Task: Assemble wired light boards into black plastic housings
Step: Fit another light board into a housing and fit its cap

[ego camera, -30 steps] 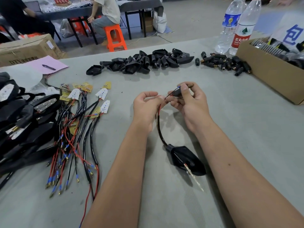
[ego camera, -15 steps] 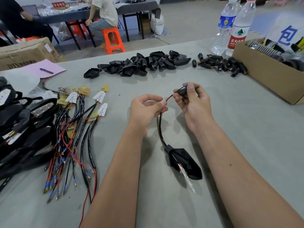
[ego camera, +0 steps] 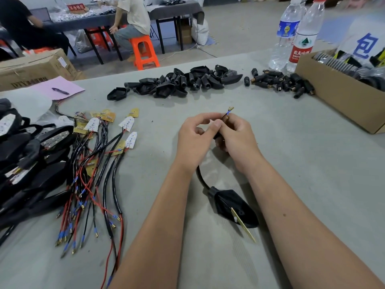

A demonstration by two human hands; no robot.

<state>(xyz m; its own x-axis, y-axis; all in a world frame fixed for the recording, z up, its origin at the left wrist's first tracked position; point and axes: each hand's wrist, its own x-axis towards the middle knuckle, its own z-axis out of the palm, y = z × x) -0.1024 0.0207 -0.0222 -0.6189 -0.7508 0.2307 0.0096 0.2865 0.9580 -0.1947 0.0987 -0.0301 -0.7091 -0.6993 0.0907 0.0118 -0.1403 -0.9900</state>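
Note:
A black plastic housing [ego camera: 233, 207] lies on the grey table between my forearms, a yellow light board [ego camera: 242, 225] sticking out of its near end. Its black sheathed cable [ego camera: 201, 177] runs up into my hands. My right hand [ego camera: 237, 138] grips a small black sleeve piece around the wire end, whose blue and brass tips [ego camera: 229, 110] poke out above my fingers. My left hand [ego camera: 194, 138] pinches the same wire right beside it. Loose wired light boards [ego camera: 98, 163] lie fanned at the left.
A heap of empty black housings [ego camera: 179, 82] and small black sleeve parts [ego camera: 279, 82] lies at the far side. A cardboard box [ego camera: 341, 94] and two water bottles [ego camera: 295, 34] stand far right. Finished assemblies [ego camera: 23, 163] pile at the left edge. People sit at a table beyond.
My hands have come together and lowered slightly. The wire end now sticks further out above my right fingers. The housing has stayed on the table.

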